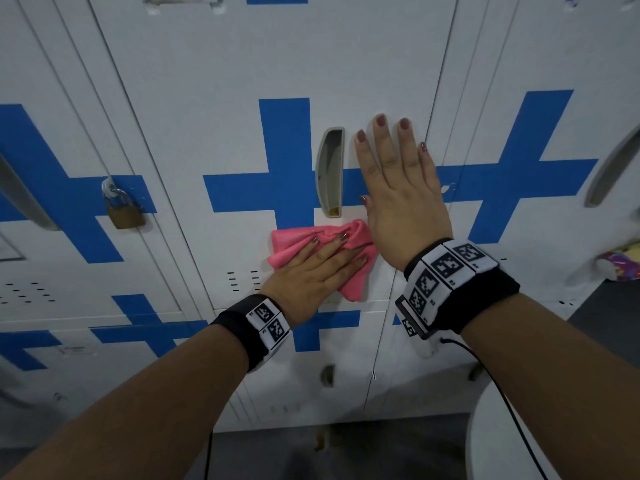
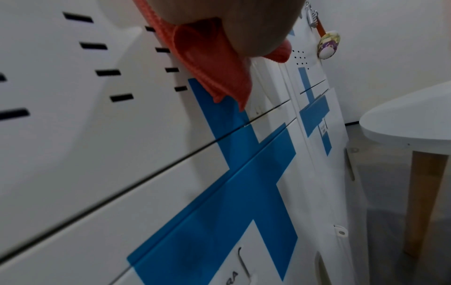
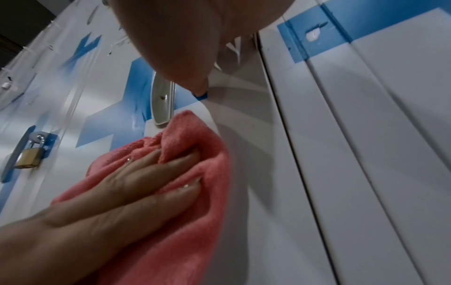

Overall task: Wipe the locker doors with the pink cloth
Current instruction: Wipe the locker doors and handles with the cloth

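Note:
The pink cloth [image 1: 294,245] [image 2: 214,73] [image 3: 190,221] lies bunched against the white locker door [image 1: 228,81] with blue crosses, just below its grey recessed handle [image 1: 330,171] [image 3: 162,104]. My left hand [image 1: 322,258] [image 3: 136,183] presses the cloth flat onto the door with straight fingers. My right hand [image 1: 398,168] rests flat on the same door to the right of the handle, fingers spread and straight. Only the heel of each hand shows in its own wrist view.
A brass padlock [image 1: 124,211] [image 3: 29,156] hangs on the locker to the left. Vent slots [image 1: 242,280] sit below the cloth. A round white table [image 2: 410,119] with wooden legs stands at the right. A colourful key fob [image 2: 328,44] hangs on a right-hand locker.

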Demonstrator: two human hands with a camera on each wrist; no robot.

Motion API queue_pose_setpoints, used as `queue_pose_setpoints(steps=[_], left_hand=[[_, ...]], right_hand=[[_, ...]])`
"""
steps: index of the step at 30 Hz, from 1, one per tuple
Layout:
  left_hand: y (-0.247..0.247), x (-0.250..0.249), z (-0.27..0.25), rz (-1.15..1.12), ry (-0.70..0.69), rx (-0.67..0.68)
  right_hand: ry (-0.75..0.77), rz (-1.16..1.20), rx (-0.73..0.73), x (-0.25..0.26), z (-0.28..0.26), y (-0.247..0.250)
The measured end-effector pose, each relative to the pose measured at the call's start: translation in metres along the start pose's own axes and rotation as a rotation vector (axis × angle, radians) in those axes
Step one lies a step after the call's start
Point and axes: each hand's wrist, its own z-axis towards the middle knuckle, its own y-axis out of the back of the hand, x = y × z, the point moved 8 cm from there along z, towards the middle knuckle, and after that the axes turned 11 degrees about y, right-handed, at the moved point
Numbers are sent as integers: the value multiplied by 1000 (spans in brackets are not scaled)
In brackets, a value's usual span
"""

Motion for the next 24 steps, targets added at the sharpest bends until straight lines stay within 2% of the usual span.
queue_pose_setpoints(steps=[5, 16, 24], left_hand=[[-6, -3, -3, -9, -12, 23], [-34, -19, -25, 101, -66, 178], [-20, -22, -8, 88, -37, 102]], right_hand=[[1, 0, 1, 0, 0, 0], [8, 37, -28, 0, -1, 3], [-6, 65, -24, 3, -5, 4]])
